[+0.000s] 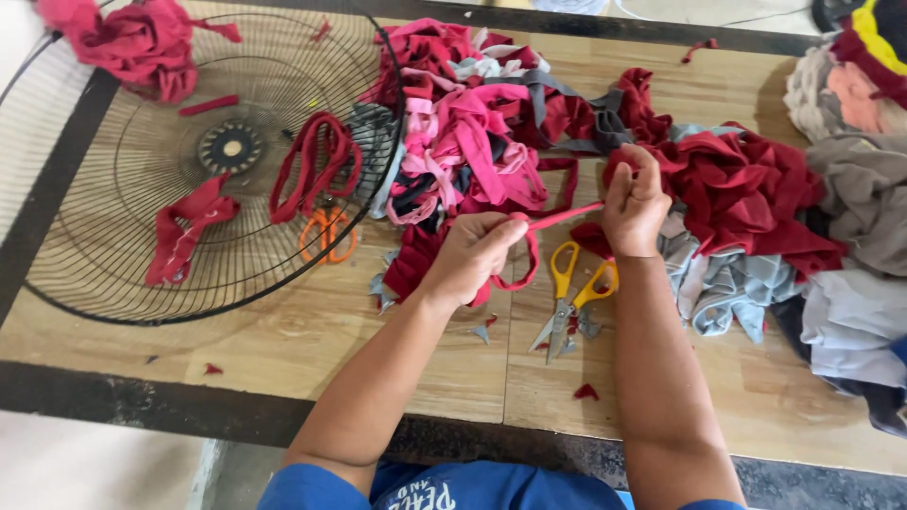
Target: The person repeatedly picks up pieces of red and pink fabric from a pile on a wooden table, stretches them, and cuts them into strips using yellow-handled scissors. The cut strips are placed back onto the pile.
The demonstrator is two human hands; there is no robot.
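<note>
In the head view, over a wooden bench [283,349]: left hand [472,255] and right hand [635,203], both closed tight, each grip holding one end of a red fabric strip [564,218] stretched taut between them. Left grip clenched around the lower end, with a loop of the same red cloth hanging down under the fist; right grip pinched on the upper end, raised a little higher. Directly beneath the strip, flat on the bench, yellow-handled scissors [573,293], blades part open and pointing toward the near edge. Around them, small red and grey scraps [586,390] scattered on the wood. Behind the hands, a tangled heap of pink, red and grey strips [472,142], touching a mound of dark red cloth [746,189] at the right. Farther right, grey and pale blue garments [850,283] piled to the bench's edge. At the left, a round wire fan guard [104,246] lying flat, with a few red strips [312,165] on its wires and a bundle of red cloth [132,38] on its far rim. Under the guard's wires, orange-handled scissors [327,236], well apart from both hands.
</note>
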